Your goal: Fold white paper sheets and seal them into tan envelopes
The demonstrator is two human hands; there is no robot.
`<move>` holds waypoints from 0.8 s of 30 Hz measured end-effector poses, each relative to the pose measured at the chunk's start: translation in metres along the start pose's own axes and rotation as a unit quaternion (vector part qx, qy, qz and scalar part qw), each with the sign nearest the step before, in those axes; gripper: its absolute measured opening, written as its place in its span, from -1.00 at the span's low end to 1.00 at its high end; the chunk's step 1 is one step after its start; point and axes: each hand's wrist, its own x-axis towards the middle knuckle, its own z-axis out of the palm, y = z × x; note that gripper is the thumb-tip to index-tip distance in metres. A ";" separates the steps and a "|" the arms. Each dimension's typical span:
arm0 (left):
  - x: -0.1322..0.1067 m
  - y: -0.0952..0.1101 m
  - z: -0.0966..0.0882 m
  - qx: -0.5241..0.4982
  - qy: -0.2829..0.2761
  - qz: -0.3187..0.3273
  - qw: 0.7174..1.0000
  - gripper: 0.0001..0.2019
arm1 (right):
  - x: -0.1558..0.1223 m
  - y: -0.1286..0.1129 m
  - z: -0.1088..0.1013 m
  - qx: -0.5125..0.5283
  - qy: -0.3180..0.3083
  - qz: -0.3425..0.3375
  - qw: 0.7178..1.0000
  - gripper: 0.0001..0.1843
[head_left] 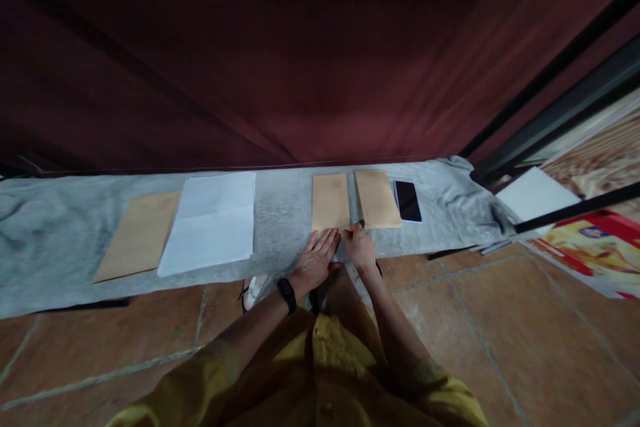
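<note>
Currently, the middle brown envelope (330,201) is positioned lengthwise near the front of the cloth-draped bench (283,207), with its near end covered by the fingers. The left hand (315,263) is laid flat, its grip spread rather than closed, and the fingertips are rested on that near end. The right hand (360,248) is curled narrowly at the near right corner; whether paper is pinched in this grip cannot be told, since the fingertips are partly hidden. To the right, a second brown envelope (379,200) is placed just beside, followed by a phone (409,201); to the left, white sheets (209,221) are set partly over another brown envelope (137,235). Risks judged: a crooked crease may be produced if pressure is applied unevenly by the two hands. The middle envelope could be skewed or dragged should the soft, loose grey cloth (440,192) be shifted beneath it. The second envelope might be nudged towards the phone by the right knuckles, given the small gap. Tearing at the corner is considered possible if the paper is pulled sharply while pinned by the left fingers.
</note>
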 end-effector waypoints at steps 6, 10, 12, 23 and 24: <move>0.001 0.001 -0.003 0.000 0.006 0.001 1.000 -0.28 | 0.002 -0.001 -0.001 0.011 0.005 0.005 1.000 -0.75; 0.000 0.002 -0.006 -0.006 0.011 -0.002 1.000 -0.29 | -0.004 -0.002 0.000 0.023 0.005 0.004 1.000 -0.69; 0.000 0.002 -0.007 -0.013 0.013 -0.002 1.000 -0.29 | -0.012 -0.002 0.002 0.035 0.029 -0.009 0.999 -0.65; 0.000 -0.002 -0.003 -0.028 -0.007 -0.004 1.000 -0.38 | -0.058 -0.001 0.041 0.021 0.078 -0.242 0.967 -0.44; 0.000 -0.004 -0.002 -0.027 -0.005 -0.002 1.000 -0.38 | -0.059 0.000 0.043 0.015 0.082 -0.239 0.968 -0.43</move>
